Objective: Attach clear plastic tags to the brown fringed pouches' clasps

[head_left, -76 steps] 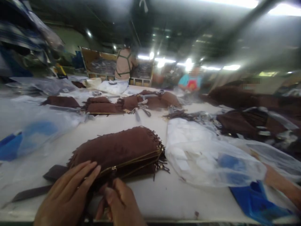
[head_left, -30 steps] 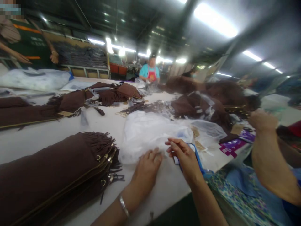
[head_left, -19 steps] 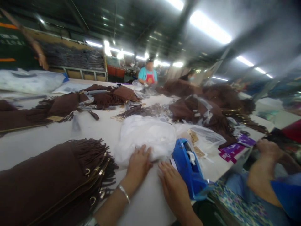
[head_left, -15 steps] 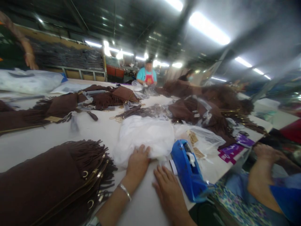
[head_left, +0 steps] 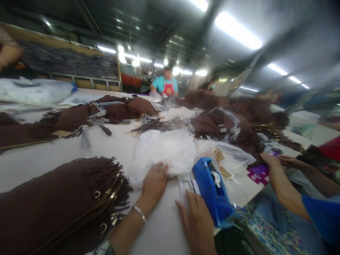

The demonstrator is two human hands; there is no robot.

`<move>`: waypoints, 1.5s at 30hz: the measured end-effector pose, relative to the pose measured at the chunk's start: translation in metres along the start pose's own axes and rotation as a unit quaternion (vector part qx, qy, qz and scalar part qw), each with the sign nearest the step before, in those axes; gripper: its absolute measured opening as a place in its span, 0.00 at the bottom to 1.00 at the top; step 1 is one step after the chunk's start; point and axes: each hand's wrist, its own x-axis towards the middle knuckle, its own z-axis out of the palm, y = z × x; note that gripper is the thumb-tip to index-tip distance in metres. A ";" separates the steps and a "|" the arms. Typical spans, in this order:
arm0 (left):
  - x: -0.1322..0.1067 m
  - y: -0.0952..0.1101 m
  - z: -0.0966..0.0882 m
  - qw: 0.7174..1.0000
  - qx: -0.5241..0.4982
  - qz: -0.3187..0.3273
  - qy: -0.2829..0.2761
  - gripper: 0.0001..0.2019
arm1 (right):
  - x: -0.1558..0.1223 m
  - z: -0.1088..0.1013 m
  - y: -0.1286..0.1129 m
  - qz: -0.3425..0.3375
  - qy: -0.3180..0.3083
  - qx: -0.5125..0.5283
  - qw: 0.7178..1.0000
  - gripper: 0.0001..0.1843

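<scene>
My left hand, with a silver bracelet at the wrist, lies flat with fingers spread on the near edge of a pile of white plastic bags. My right hand rests open on the white table, its fingers pointing at a thin clear strip by the bags and next to a blue tape dispenser. A stack of brown fringed suede bags with gold zippers lies at my left.
More brown fringed bags and straps lie across the table, with a darker heap at the right. A co-worker's hand at the right reaches purple tags. A person in a teal shirt and red apron stands at the far end.
The view swung from the brown bag stack to the white bags. My right hand drew back toward me beside the tape dispenser. The co-worker's hand moved onto the purple tags.
</scene>
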 end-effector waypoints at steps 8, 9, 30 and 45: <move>-0.009 -0.001 -0.013 0.977 -0.204 -0.046 -0.032 0.25 | 0.005 -0.017 -0.008 0.082 -0.078 0.098 0.989 0.21; -0.015 0.000 -0.017 0.967 -0.243 -0.065 -0.037 0.25 | 0.001 -0.024 -0.010 0.091 -0.100 0.133 0.982 0.21; -0.198 0.004 -0.118 0.787 -0.535 -0.283 0.122 0.11 | -0.057 -0.028 -0.138 0.067 -0.316 0.456 0.829 0.18; -0.267 -0.013 -0.152 0.768 -0.539 -0.311 0.155 0.04 | -0.057 -0.036 -0.205 -0.031 -0.378 0.493 0.783 0.15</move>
